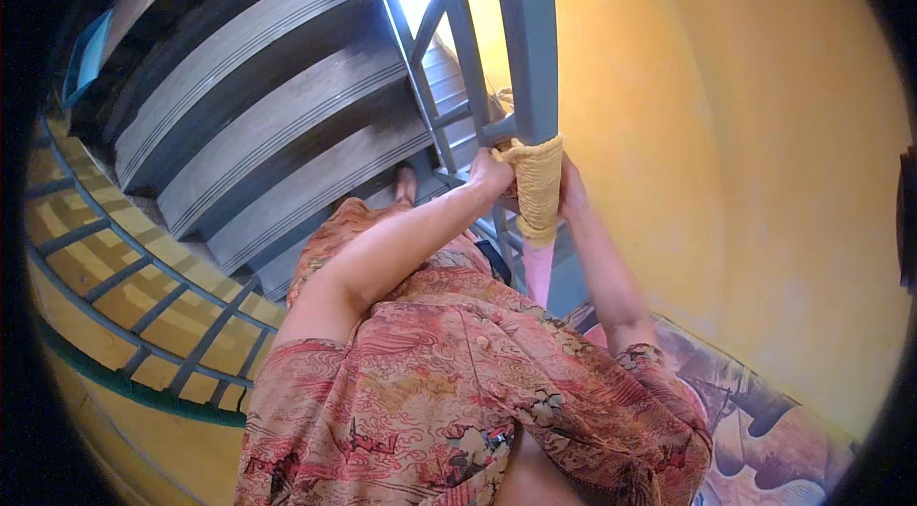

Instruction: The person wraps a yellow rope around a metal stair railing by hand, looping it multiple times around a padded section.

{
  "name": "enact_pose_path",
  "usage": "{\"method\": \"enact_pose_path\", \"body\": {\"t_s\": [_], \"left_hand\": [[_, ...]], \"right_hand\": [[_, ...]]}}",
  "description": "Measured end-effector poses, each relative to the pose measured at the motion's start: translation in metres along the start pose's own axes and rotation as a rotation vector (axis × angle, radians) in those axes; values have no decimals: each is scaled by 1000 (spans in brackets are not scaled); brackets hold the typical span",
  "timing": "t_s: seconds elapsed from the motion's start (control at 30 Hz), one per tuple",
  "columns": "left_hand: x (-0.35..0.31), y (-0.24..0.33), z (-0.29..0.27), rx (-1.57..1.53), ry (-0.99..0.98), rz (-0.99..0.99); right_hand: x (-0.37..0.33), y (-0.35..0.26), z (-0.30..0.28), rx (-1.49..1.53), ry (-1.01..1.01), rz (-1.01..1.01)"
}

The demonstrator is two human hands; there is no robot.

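Observation:
A yellow, ribbed cloth [538,183] is draped around the blue-grey handrail [528,38] of a metal stair railing. My left hand [491,173] is closed on the cloth's left edge, with its fingers bent in toward the rail. On the other side, my right hand [571,191] touches the cloth's right edge; its fingers go behind the rail and are hidden. Below the yellow cloth, a pink cloth [538,272] covers the nearer stretch of the handrail. A bit of yellow material [504,103] also shows just left of the rail, beyond my left hand.
Grey stairs [277,95] with dark risers curve along the left. A yellow wall [697,124] rises close on the right, with a painted panel [755,420] low on it. Another metal railing [143,263] bends around the lower left. My foot [407,183] stands on a step.

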State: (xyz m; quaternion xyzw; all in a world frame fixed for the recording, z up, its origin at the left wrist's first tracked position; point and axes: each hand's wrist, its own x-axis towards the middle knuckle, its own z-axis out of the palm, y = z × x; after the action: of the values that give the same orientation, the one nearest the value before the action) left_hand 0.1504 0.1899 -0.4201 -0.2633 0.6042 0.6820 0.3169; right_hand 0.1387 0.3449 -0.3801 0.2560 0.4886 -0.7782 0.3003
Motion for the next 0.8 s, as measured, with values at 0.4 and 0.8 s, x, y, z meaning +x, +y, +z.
{"method": "enact_pose_path", "body": {"t_s": [0.4, 0.8], "left_hand": [[-6, 0, -11, 151, 89, 25], [-24, 23, -150, 501, -465, 115]], "right_hand": [[23, -67, 19, -350, -56, 210], [10, 13, -7, -604, -246, 365]]}}
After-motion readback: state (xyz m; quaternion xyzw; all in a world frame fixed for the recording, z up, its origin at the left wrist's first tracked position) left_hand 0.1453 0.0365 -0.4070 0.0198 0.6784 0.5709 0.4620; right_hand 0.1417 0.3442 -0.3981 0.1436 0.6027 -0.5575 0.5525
